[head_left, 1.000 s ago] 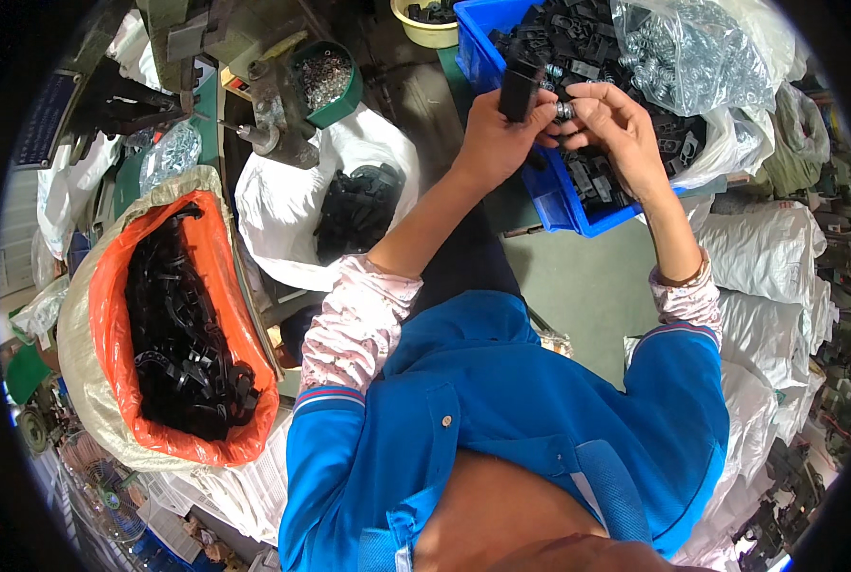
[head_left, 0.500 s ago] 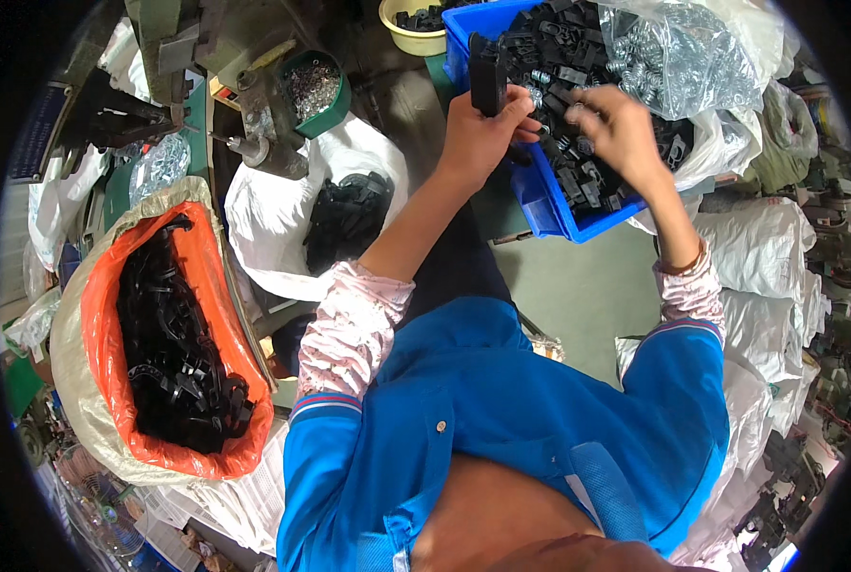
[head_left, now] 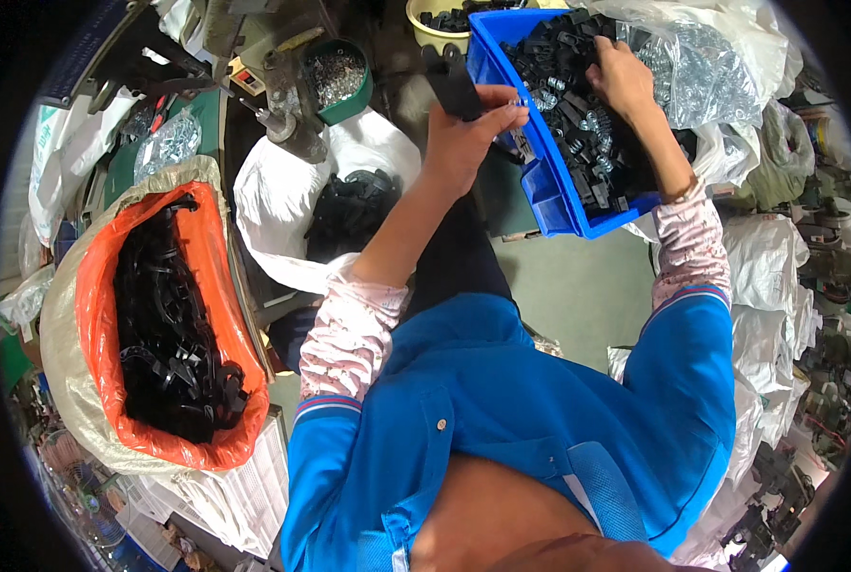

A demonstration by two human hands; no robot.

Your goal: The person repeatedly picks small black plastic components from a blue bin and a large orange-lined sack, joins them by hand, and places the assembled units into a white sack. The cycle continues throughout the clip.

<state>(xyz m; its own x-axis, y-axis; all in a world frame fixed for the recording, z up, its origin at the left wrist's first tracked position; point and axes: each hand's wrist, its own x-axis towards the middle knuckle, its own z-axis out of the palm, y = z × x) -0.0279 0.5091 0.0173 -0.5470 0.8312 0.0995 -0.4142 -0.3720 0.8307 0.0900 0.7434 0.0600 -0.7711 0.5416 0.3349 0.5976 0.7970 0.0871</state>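
Near the top centre, the left hand (head_left: 463, 133) is closed around a flat black plastic bar (head_left: 452, 88), just beside the blue plastic bin (head_left: 554, 205). The right hand (head_left: 621, 78), fingers curled, digs into the black parts and metal springs (head_left: 587, 133) inside that bin at upper right; whether it grips one cannot be told.

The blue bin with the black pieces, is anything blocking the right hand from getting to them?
Nothing visible does. The right hand is already down inside the blue bin, resting on the black pieces. The clear bag of metal bits lies just beside it, not in between.
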